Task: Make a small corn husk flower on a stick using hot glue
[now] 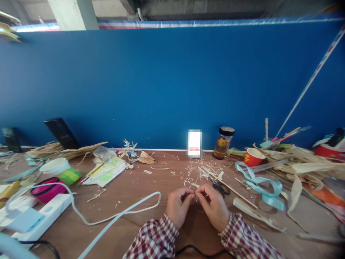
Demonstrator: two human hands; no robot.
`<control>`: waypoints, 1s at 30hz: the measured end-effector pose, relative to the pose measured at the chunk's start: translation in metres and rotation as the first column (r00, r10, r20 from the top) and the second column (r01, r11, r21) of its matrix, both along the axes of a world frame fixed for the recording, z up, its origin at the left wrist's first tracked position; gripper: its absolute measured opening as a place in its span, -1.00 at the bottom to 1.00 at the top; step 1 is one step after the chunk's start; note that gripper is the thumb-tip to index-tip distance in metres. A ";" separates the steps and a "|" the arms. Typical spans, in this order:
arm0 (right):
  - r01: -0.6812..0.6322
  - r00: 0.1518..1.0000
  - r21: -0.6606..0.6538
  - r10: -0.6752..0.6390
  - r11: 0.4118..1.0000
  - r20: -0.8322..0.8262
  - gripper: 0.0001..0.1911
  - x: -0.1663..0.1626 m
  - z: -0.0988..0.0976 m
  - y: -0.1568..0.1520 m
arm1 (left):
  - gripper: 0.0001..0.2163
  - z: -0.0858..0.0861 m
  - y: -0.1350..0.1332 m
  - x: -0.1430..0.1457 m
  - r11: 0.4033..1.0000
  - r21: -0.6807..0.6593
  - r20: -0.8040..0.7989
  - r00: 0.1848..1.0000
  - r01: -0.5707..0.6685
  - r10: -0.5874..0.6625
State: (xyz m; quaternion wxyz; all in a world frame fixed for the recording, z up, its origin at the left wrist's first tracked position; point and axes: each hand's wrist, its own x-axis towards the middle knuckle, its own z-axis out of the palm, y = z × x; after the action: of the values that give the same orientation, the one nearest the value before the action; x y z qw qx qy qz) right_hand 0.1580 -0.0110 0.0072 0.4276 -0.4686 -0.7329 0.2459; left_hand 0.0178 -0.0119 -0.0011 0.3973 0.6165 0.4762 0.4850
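Observation:
My left hand (pixel 178 205) and my right hand (pixel 214 207) meet above the table, thumb and forefinger pinched on each, their tips almost touching. What they pinch is too small to make out. A small pale sliver (pixel 195 185) shows just beyond the fingertips; I cannot tell whether it is held or lies on the table. Behind my right hand lie scissors (pixel 223 187) with black handles, their blades among thin pale husk strips (pixel 212 173). To the right of that hand are a thin stick (pixel 246 193) and a folded husk piece (pixel 256 214).
A lidded jar (pixel 223 142), a red paper cup (pixel 254 157), light-blue ribbon (pixel 272 201) and dried husks (pixel 304 167) stand or lie right. Leftward are a white cable (pixel 115 217), power strip (pixel 47 217), pink pouch (pixel 50 190) and painted paper (pixel 106 171). A blue partition (pixel 161 86) rises behind.

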 end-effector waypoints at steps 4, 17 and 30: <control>0.004 1.000 -0.002 -0.004 1.000 0.005 -0.85 0.000 0.000 0.000 | -0.85 0.001 -0.001 0.000 1.000 0.015 -0.035 0.999 -0.006 0.006; 0.018 1.000 0.004 -0.018 1.000 0.004 -0.86 0.000 -0.001 0.000 | -0.83 0.001 -0.002 0.001 0.997 0.067 -0.089 0.996 -0.023 0.029; 0.012 1.000 0.004 -0.012 1.000 0.016 -0.86 0.000 -0.001 0.001 | -0.84 0.002 -0.002 0.001 0.995 0.089 -0.113 0.992 -0.038 0.048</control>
State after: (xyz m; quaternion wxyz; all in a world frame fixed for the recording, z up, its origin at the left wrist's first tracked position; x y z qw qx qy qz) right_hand 0.1582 -0.0105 0.0060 0.4238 -0.4743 -0.7339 0.2382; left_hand 0.0191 -0.0140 0.0013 0.3314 0.6498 0.4901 0.4772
